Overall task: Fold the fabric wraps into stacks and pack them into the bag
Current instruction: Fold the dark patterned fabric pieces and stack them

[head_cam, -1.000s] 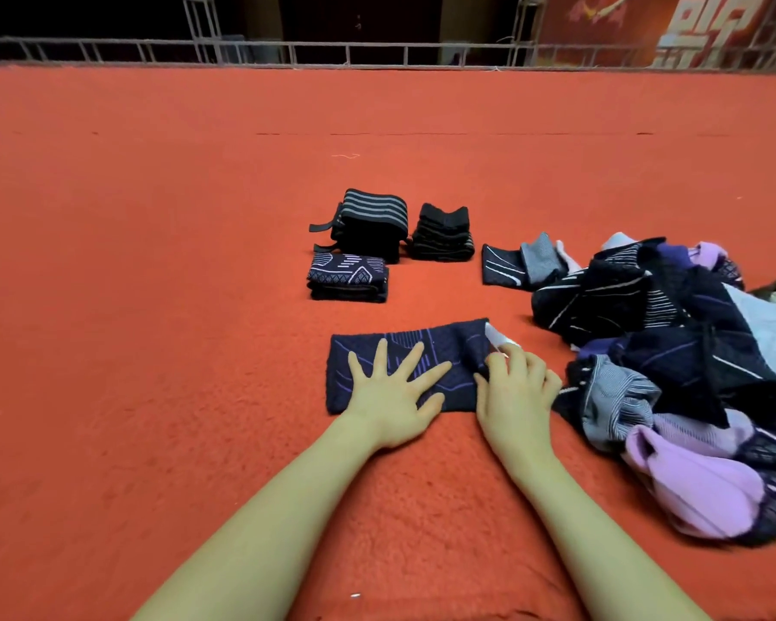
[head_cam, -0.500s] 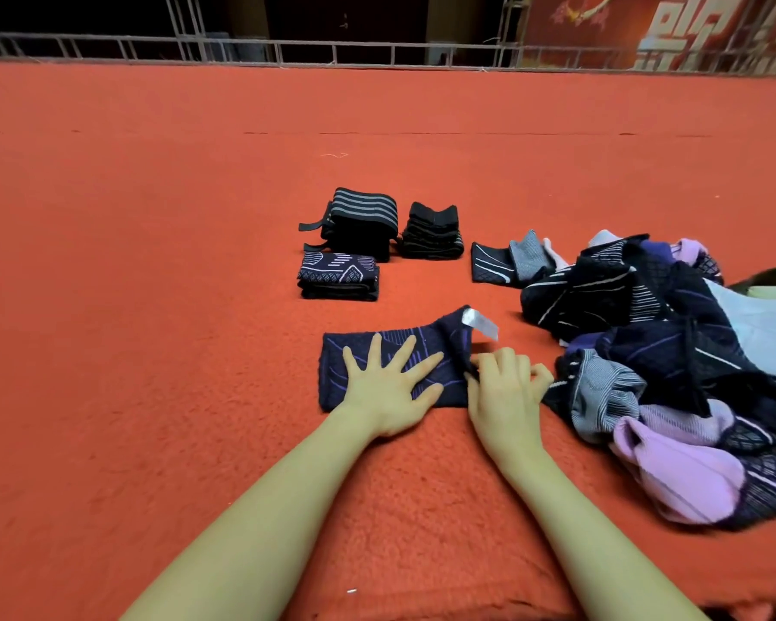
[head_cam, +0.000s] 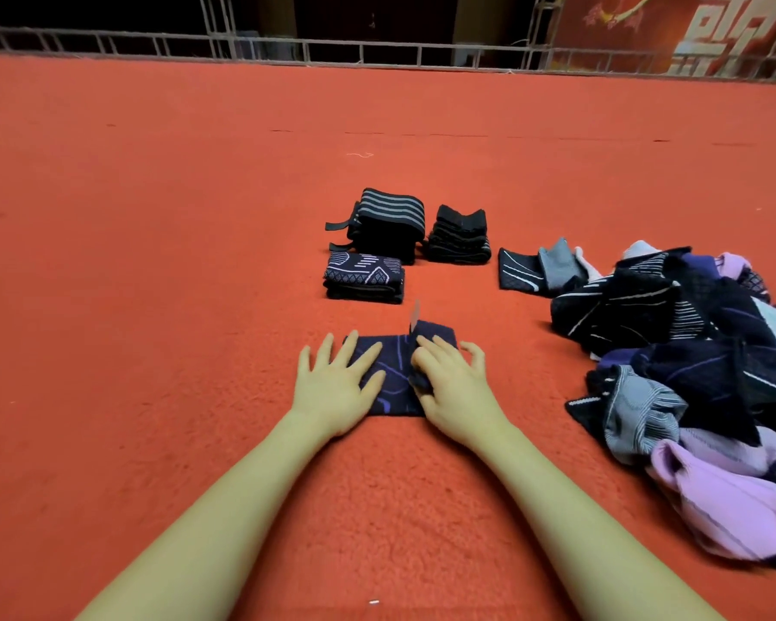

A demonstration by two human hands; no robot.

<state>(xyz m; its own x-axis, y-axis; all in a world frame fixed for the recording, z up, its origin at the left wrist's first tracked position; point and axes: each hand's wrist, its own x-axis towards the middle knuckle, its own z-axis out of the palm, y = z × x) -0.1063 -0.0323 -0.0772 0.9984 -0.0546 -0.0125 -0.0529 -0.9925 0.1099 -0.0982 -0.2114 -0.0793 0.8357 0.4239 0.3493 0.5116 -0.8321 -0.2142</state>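
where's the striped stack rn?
Head view: the striped stack sits centre on the red carpet, left of the plain black stack and just behind the navy patterned stack.

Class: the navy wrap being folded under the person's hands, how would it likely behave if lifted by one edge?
The navy wrap is probably floppy: its right part bends over where the right hand folds it. Likely light, since the thin cloth lies flat under the left hand. It probably won't slide easily on the fuzzy red carpet.
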